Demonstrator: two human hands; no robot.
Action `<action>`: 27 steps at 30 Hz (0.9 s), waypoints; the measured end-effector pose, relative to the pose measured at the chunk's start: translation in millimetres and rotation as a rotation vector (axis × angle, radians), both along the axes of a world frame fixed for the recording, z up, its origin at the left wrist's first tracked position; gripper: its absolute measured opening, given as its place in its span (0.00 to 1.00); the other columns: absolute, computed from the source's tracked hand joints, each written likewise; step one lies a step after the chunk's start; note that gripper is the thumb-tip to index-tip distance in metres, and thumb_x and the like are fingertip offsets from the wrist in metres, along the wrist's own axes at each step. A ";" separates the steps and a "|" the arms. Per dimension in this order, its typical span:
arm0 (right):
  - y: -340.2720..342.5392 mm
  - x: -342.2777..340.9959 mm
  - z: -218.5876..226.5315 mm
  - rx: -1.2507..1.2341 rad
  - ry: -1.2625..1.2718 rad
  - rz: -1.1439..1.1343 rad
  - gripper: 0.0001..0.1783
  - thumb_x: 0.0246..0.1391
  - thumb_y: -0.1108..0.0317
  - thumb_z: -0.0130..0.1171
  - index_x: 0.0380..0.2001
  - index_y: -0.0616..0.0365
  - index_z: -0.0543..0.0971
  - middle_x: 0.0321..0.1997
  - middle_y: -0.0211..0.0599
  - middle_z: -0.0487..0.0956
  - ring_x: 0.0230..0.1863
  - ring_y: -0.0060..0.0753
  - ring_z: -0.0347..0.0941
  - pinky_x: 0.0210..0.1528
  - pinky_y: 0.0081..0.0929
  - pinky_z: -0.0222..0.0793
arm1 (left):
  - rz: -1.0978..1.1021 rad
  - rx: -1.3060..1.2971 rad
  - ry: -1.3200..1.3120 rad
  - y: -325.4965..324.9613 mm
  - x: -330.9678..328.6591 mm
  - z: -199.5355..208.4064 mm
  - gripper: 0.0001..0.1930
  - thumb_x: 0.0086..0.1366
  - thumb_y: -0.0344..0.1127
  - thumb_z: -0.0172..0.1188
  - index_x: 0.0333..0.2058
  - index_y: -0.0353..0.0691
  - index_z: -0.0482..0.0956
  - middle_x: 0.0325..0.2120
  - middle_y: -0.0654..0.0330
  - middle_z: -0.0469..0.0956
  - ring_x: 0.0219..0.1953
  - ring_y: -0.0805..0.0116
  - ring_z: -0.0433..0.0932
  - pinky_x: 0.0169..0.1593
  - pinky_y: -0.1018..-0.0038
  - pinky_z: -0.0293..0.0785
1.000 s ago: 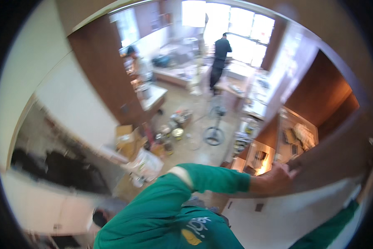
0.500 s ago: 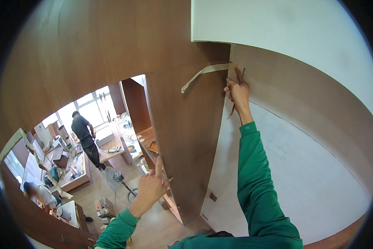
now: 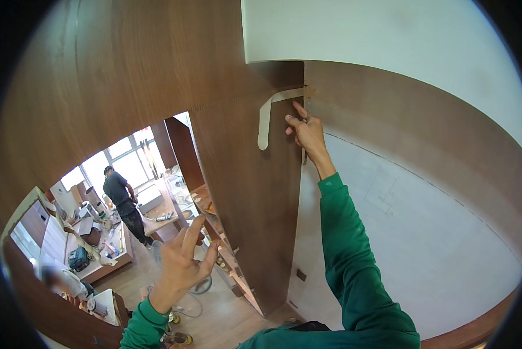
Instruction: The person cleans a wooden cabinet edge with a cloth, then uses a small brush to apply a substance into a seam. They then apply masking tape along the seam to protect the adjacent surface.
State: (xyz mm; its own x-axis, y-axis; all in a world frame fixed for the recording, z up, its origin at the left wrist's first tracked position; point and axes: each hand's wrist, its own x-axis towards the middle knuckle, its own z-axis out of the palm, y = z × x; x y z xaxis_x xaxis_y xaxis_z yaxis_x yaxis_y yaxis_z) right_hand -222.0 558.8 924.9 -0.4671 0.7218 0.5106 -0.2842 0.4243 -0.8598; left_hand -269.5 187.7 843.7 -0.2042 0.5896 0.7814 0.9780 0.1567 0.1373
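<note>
My right hand (image 3: 308, 135) is raised at the inner corner where the brown wood panel (image 3: 246, 192) meets the pale wall. Its index finger points up toward the corner. The other fingers are curled round a thin brown stick-like tool (image 3: 304, 157), whose lower end shows below the hand; the rest is hidden. From the corner above, a pale strip (image 3: 265, 119), like tape or edging, runs left and bends down over the panel. My left hand (image 3: 182, 259) is held lower, near the panel's left edge, fingers apart and nothing in it.
Through the opening at left, a person (image 3: 124, 200) stands by a cluttered workbench (image 3: 162, 224), and another person sits lower left. Cables and bottles lie on the floor. A white curved bulkhead (image 3: 383, 32) hangs above the pale wall (image 3: 389, 250).
The pale strip's free end has dropped from slanting to hanging down. My right hand has moved onto the panel side of the corner. My left hand's fingers have spread from a single pointing finger.
</note>
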 end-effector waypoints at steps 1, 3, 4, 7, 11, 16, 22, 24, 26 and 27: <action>-1.4 -2.7 1.0 0.013 -0.005 0.000 0.33 0.52 0.61 0.63 0.62 0.57 0.71 0.17 0.31 0.77 0.18 0.17 0.68 0.22 0.21 0.63 | -0.007 0.022 0.005 0.8 0.9 4.0 0.27 0.51 0.30 0.68 0.52 0.34 0.74 0.23 0.54 0.78 0.24 0.63 0.80 0.29 0.72 0.75; -4.0 -8.5 2.4 0.038 -0.017 0.000 0.33 0.52 0.60 0.63 0.62 0.58 0.71 0.17 0.32 0.78 0.20 0.19 0.71 0.27 0.23 0.67 | -0.020 0.064 0.015 2.9 2.0 11.6 0.24 0.51 0.29 0.68 0.48 0.35 0.75 0.23 0.54 0.78 0.24 0.63 0.80 0.29 0.73 0.75; -1.3 -13.5 0.1 0.073 -0.005 -0.012 0.34 0.52 0.59 0.63 0.62 0.58 0.71 0.17 0.32 0.78 0.21 0.20 0.72 0.30 0.24 0.68 | -0.034 0.081 0.006 5.4 3.9 15.1 0.22 0.51 0.29 0.68 0.47 0.34 0.76 0.23 0.54 0.78 0.24 0.64 0.80 0.29 0.73 0.75; 16.4 -31.0 -5.4 0.159 0.047 -0.061 0.35 0.53 0.59 0.63 0.62 0.59 0.69 0.16 0.31 0.76 0.20 0.20 0.69 0.29 0.24 0.65 | -0.085 0.153 -0.027 30.9 4.8 28.6 0.18 0.52 0.30 0.69 0.42 0.34 0.78 0.23 0.54 0.79 0.24 0.65 0.81 0.30 0.73 0.75; 19.5 -50.0 -6.0 0.207 0.130 -0.118 0.37 0.54 0.60 0.63 0.65 0.59 0.65 0.13 0.25 0.73 0.12 0.14 0.60 0.15 0.21 0.54 | -0.092 0.237 -0.111 79.3 -11.1 45.6 0.15 0.53 0.34 0.68 0.38 0.34 0.79 0.25 0.52 0.79 0.25 0.61 0.81 0.30 0.70 0.75; 17.7 -48.0 -8.6 0.248 0.084 -0.147 0.41 0.53 0.61 0.64 0.68 0.56 0.61 0.15 0.27 0.76 0.12 0.14 0.59 0.14 0.19 0.53 | 0.005 0.186 -0.283 157.4 -29.8 85.7 0.18 0.53 0.39 0.66 0.39 0.33 0.78 0.31 0.45 0.82 0.31 0.52 0.83 0.38 0.63 0.77; 24.6 -20.1 0.7 0.160 -0.072 0.081 0.41 0.52 0.57 0.65 0.67 0.56 0.63 0.16 0.31 0.77 0.14 0.21 0.67 0.21 0.24 0.66 | 0.176 0.154 -0.294 229.8 -27.2 97.3 0.26 0.54 0.36 0.64 0.49 0.27 0.72 0.25 0.47 0.82 0.30 0.53 0.83 0.39 0.66 0.77; 28.7 -12.9 5.8 0.177 -0.085 0.104 0.39 0.53 0.59 0.64 0.66 0.55 0.64 0.16 0.31 0.76 0.13 0.20 0.64 0.17 0.24 0.62 | 0.065 0.232 -0.415 244.3 -31.5 94.7 0.30 0.52 0.35 0.66 0.51 0.25 0.69 0.26 0.49 0.82 0.27 0.58 0.82 0.35 0.68 0.76; 31.5 -10.3 8.2 0.166 -0.089 0.148 0.37 0.55 0.61 0.63 0.66 0.54 0.64 0.15 0.30 0.75 0.12 0.19 0.63 0.15 0.24 0.60 | -0.092 0.314 -0.585 257.4 -38.4 93.0 0.33 0.50 0.33 0.69 0.52 0.23 0.67 0.27 0.50 0.82 0.25 0.63 0.80 0.32 0.71 0.75; 31.2 -10.8 8.8 0.146 -0.089 0.182 0.36 0.55 0.62 0.62 0.66 0.54 0.64 0.15 0.30 0.74 0.12 0.19 0.63 0.15 0.24 0.60 | -0.192 0.359 -0.695 262.6 -42.5 93.0 0.34 0.49 0.33 0.70 0.52 0.22 0.67 0.27 0.51 0.81 0.24 0.66 0.79 0.30 0.73 0.74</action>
